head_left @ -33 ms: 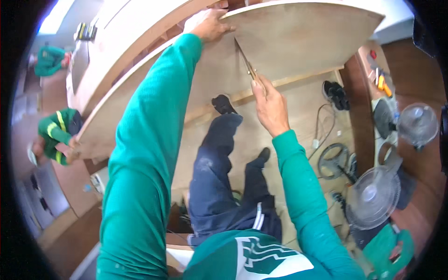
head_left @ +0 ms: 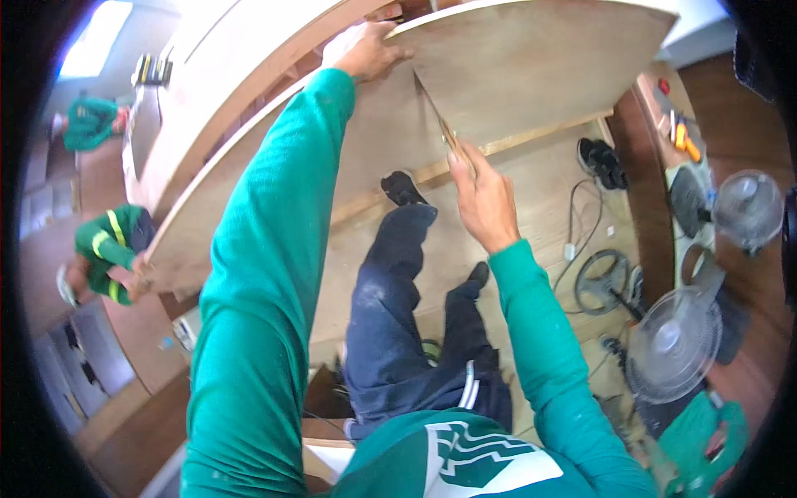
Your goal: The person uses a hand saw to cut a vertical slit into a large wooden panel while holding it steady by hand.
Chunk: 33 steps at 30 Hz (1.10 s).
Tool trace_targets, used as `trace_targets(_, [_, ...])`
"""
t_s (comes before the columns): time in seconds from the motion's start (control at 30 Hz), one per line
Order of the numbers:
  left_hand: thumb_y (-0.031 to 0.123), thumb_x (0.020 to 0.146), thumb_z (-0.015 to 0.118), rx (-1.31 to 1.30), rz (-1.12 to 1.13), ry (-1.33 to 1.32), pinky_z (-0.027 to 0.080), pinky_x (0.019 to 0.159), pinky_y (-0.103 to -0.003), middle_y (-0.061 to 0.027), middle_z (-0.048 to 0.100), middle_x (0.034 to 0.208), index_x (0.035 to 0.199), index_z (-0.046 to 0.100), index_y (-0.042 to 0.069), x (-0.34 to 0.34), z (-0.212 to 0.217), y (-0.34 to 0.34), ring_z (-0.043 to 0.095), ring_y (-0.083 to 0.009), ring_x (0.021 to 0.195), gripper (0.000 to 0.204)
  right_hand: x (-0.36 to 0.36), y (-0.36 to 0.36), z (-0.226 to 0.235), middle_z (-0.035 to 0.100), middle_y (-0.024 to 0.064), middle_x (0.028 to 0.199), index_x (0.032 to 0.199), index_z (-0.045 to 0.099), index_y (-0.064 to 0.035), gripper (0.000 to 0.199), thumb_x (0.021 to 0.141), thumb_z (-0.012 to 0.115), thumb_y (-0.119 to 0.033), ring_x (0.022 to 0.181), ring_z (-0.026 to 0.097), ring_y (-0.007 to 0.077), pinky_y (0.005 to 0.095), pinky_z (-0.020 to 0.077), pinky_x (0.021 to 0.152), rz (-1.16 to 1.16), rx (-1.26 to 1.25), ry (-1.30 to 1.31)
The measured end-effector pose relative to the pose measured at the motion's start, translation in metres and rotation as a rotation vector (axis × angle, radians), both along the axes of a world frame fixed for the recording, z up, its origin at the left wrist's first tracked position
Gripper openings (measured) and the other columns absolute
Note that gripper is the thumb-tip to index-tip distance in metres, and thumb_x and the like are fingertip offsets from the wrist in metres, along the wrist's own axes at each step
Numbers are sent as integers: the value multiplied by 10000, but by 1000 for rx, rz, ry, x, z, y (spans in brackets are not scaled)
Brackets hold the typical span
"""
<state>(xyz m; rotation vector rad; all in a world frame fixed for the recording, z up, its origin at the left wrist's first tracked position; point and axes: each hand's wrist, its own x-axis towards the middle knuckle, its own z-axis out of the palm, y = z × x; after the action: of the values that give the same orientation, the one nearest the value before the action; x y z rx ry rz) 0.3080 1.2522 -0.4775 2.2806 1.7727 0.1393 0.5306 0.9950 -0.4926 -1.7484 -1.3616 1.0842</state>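
Note:
A large pale plywood panel (head_left: 531, 70) slopes across the far side in front of me. My left hand (head_left: 365, 51) grips its upper edge, the fingers bent over onto the face. Closed around the handle of a handsaw (head_left: 433, 106) is my right hand (head_left: 486, 195). The saw's narrow, tapering blade, seen almost edge-on, points away from me, its tip just below my left fingers. Whether the teeth touch the panel I cannot tell.
At the left, a co-worker (head_left: 112, 253) in green has hands at the panel's end; another person (head_left: 90, 123) is farther back. Fans (head_left: 674, 344), a cable (head_left: 573, 224), black shoes (head_left: 601, 163) and a shelf with an orange-handled tool (head_left: 684, 143) lie to the right. My foot (head_left: 402, 188) is beside the panel's lower batten.
The whole view has shifted and tilted slightly. Both hands keep their hold, and the saw stays at about the same place against the panel.

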Motion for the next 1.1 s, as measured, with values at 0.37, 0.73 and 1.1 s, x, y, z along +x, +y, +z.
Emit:
trace_targets(0.37, [602, 982, 848, -48, 47, -23, 615, 955, -482, -86, 881, 968, 1195, 849, 133, 0, 18, -6, 828, -309, 1013, 515, 37, -89, 24, 820, 283, 993, 1530, 725, -93, 471, 1160, 695, -383, 863, 794, 522, 578, 634, 754, -7, -160, 54])
trace_targets(0.73, [339, 1013, 913, -245, 15, -281, 641, 863, -391, -97, 876, 1050, 1250, 818, -2, -4, -1, 11, 818, -194, 910, 425, 23, -75, 9, 754, 265, 805, 1581, 690, -161, 511, 1162, 674, -452, 754, 754, 503, 606, 581, 708, -52, -115, 65])
trace_targets(1.1, [266, 1038, 893, -254, 28, -246, 663, 867, -390, -135, 870, 1102, 1257, 817, -35, 14, 5, 0, 814, -203, 956, 380, 17, -7, -22, 804, 293, 989, 1520, 733, -122, 489, 1177, 649, -460, 930, 777, 527, 581, 623, 845, -22, -159, 95])
